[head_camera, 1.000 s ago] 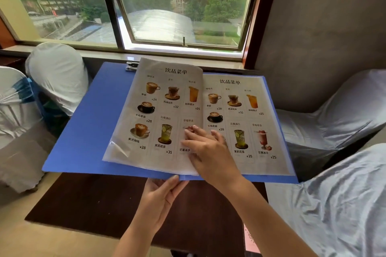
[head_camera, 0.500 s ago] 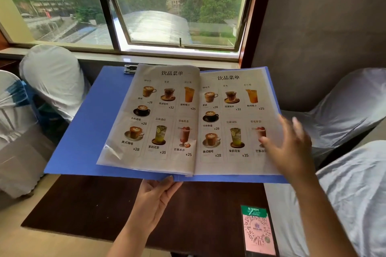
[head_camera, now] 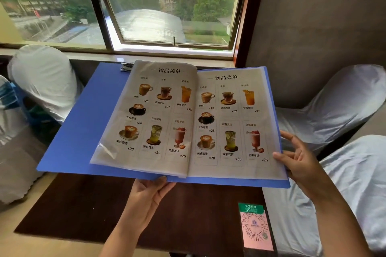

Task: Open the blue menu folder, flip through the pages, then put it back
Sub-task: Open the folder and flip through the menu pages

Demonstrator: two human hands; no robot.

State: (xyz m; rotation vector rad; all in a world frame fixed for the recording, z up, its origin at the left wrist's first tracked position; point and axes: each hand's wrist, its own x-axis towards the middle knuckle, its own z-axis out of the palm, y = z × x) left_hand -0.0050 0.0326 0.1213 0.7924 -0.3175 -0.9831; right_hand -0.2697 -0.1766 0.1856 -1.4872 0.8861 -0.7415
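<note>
Two hands on the blue menu folder (head_camera: 69, 144), which was held open and level above the dark table (head_camera: 87, 204), spine running roughly 12 to 6 o'clock. Left hand (head_camera: 146, 196) sat at 6 o'clock under the near edge, palm up, fingers together and mostly hidden beneath the cover, only the thumb showing over the rim. Right hand (head_camera: 300, 160) was at 4 o'clock against the right edge, fingers slightly apart and curled at the margin of the right page (head_camera: 236, 115); I could not tell whether they pinched a sheet or only touched the cover. Left page (head_camera: 154, 115) lay over the inner part of the left cover, its plastic sleeve rippled at the lower corner. Risks as I judged them: the wide left cover overhung at 9 o'clock with no support, so the folder could tip that way off a single palm. Slick sleeves could let two sheets lift as one. A hard pull might strain pages at the metal clip (head_camera: 126, 67) at 12 o'clock. The QR card (head_camera: 254, 227) at 5 o'clock on the table could get covered on put-down.
</note>
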